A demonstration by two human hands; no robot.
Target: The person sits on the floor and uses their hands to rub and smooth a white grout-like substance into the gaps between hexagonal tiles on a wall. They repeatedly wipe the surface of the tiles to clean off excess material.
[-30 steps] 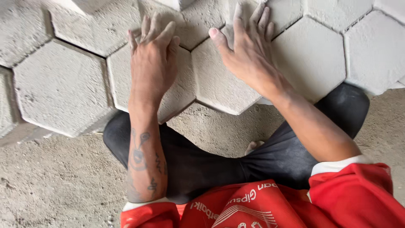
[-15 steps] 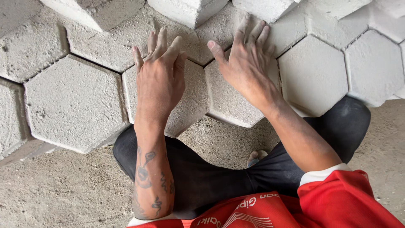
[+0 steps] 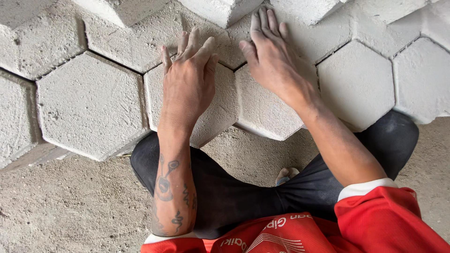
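Head view, looking down: the left hand (image 3: 187, 82) lies flat and open on a grey hexagonal concrete paver (image 3: 220, 105), as if pressing it level. Just right of that paver, the right hand (image 3: 269, 56) rests open-palmed on the neighbouring paver (image 3: 265, 110). Below lies bare sand bedding (image 3: 70, 201).

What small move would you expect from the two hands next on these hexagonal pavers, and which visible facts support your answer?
Probably a light push inward to close the joint. The left hand lies flat on one hexagonal paver, the right hand flat on the neighbouring paver, and a dark gap shows between them.
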